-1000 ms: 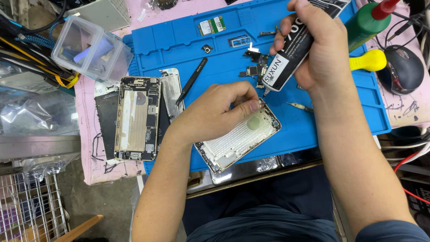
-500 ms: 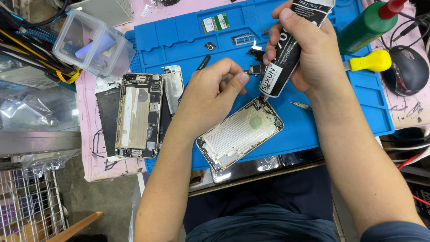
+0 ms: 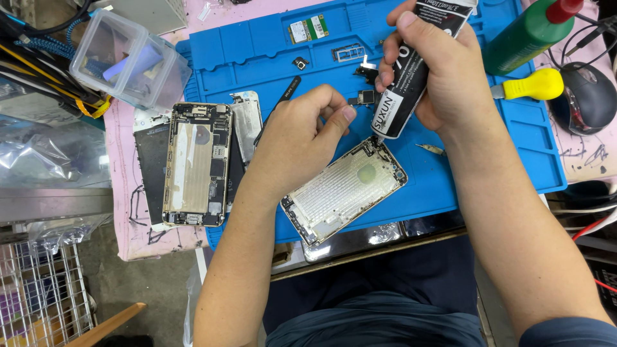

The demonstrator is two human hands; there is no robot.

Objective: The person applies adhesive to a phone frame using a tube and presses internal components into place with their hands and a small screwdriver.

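Nearest the person, an empty silver phone rear housing (image 3: 344, 191) lies tilted on the blue silicone work mat (image 3: 257, 51), its lower corner close to the counter's front edge. The left hand (image 3: 302, 132) rests just above the housing's upper-left side, fingers curled loosely with thumb and forefinger drawn together; whether that grip pinches anything small cannot be told. The right hand (image 3: 437, 77) wraps a firm, closed grip around a black glue tube with white lettering (image 3: 411, 71), nozzle down and touching or nearly touching the housing's top corner. A hard squeeze could likely flood glue past the rim onto the mat, and since the housing looks unpinned, nozzle pressure might skid it. Left of the left grip lies a gold phone chassis with its boards exposed (image 3: 195, 164), and beyond it a clear plastic box (image 3: 128, 58). Past the right grip sit small loose parts (image 3: 363, 97), a yellow-handled tool (image 3: 536, 83), a green bottle (image 3: 524, 35) and a dark computer mouse (image 3: 588, 96).
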